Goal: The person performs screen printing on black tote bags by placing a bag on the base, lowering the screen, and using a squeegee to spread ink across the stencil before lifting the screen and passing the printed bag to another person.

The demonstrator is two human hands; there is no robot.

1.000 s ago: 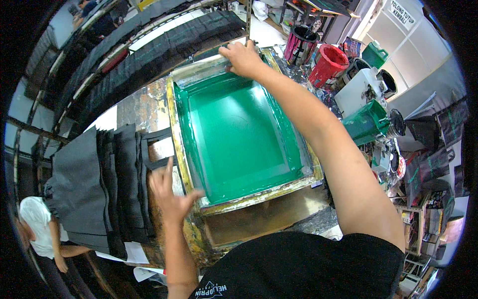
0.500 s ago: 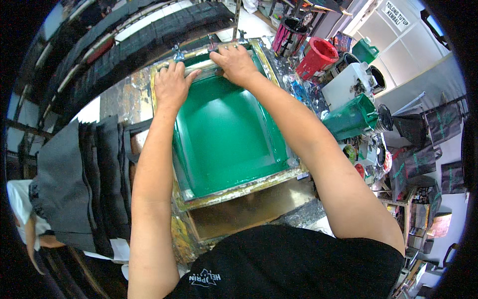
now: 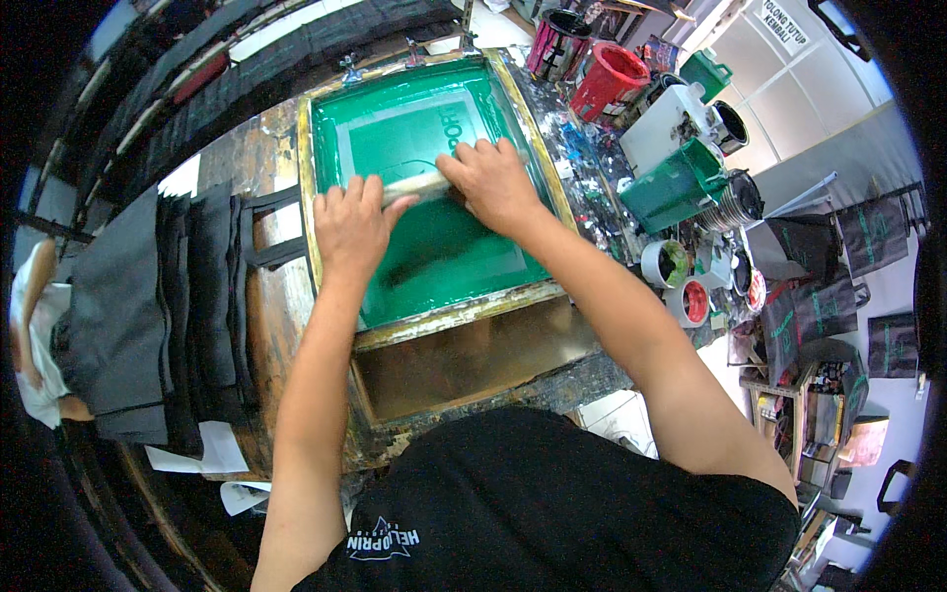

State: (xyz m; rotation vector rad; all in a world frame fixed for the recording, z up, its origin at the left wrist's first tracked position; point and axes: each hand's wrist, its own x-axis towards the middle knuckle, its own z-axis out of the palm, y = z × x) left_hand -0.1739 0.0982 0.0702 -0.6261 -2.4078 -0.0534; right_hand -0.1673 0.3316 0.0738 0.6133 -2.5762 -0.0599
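Both of my hands grip a squeegee [image 3: 416,187] laid across a green screen-printing screen [image 3: 404,109]. Its pale wooden handle shows between them. My left hand [image 3: 350,225] is wrapped round the left end, beside the frame's left rail. Toward the right end, my right hand [image 3: 491,187] has its fingers curled over the handle. The squeegee's blade is hidden below the hands. Beyond it, darker lettering shows through the green mesh, partly covered by my right hand. Metal hinge clamps [image 3: 412,54] hold the frame at its far edge.
Black fabric bags [image 3: 123,316] are stacked at the left, one with its handles reaching the frame. On the right stand a red bucket [image 3: 609,79], a green container [image 3: 671,185], a white jerrycan [image 3: 669,128] and several ink pots. Another person's arm [image 3: 35,296] shows at the far left.
My hands have drawn the squeegee from the screen's far edge toward me, to about its middle. Lettering now shows in the mesh behind it. The view has shifted slightly.
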